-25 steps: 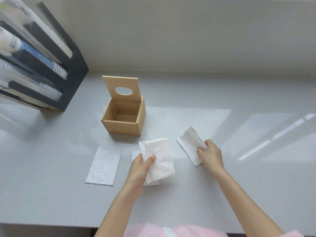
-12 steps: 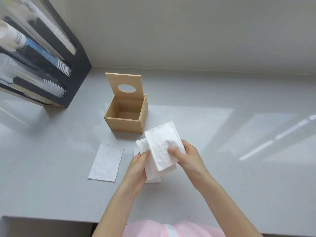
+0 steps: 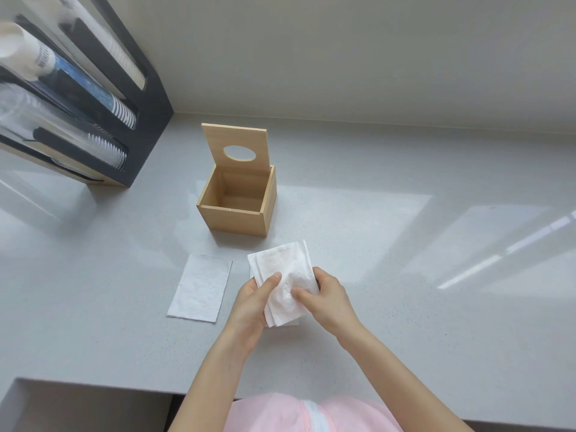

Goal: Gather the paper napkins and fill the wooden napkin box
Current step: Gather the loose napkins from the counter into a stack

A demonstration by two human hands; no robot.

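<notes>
A small stack of white paper napkins (image 3: 285,275) is held just above the counter by both hands. My left hand (image 3: 254,299) grips its left edge with the thumb on top. My right hand (image 3: 327,299) pinches its right side. One more napkin (image 3: 201,288) lies flat on the counter to the left, and the corner of another shows under the held stack. The wooden napkin box (image 3: 238,218) stands beyond the hands, its lid with an oval hole upright and its inside bare.
A black cup dispenser rack (image 3: 93,98) with stacked paper cups stands at the back left against the wall. The grey counter (image 3: 405,275) runs to the right; its front edge lies near my body, with a lower step at the bottom left.
My right hand picked up the napkin from the right and laid it on the stack in my left hand. Both hands now hold the stack together.
</notes>
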